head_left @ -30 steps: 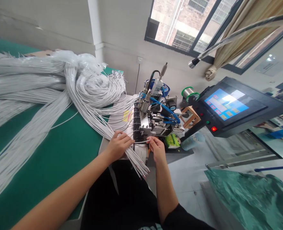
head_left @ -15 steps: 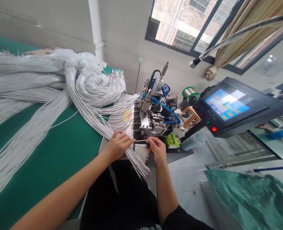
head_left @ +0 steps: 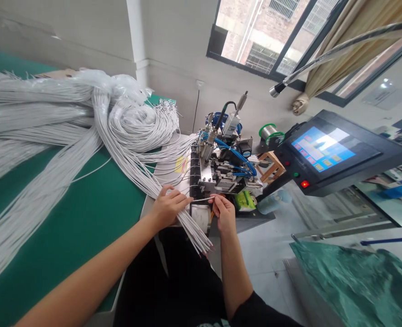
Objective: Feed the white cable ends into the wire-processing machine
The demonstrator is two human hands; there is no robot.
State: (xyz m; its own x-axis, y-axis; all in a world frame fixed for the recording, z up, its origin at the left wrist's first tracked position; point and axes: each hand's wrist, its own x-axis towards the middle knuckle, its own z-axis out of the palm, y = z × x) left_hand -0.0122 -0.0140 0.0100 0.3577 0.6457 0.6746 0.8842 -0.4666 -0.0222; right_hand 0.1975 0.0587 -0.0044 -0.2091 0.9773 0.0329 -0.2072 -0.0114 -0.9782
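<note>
A single white cable (head_left: 202,199) stretches between my two hands at the front edge of the machine. My left hand (head_left: 169,206) is closed on its left part, resting over the loose bundle of white cables (head_left: 196,231). Between thumb and fingertips, my right hand (head_left: 224,211) pinches the cable's right end. Just beyond my hands stands the machine (head_left: 217,159) with metal cylinders and blue air hoses. Several more white cables run into the black strip (head_left: 194,168) along its left side. The cable's very tip is too small to make out.
Large bundles of white cable (head_left: 132,122) lie on the green tabletop (head_left: 119,218) at left. A control screen (head_left: 323,147) stands at right, near a green-rimmed wire spool (head_left: 270,132). A green pack (head_left: 244,200) lies beside the machine. Green sheeting (head_left: 354,281) is at lower right.
The upper cylinder of the machine has shifted to the right. My right hand has moved very slightly, with the cable still in it. My left hand has stayed almost in place.
</note>
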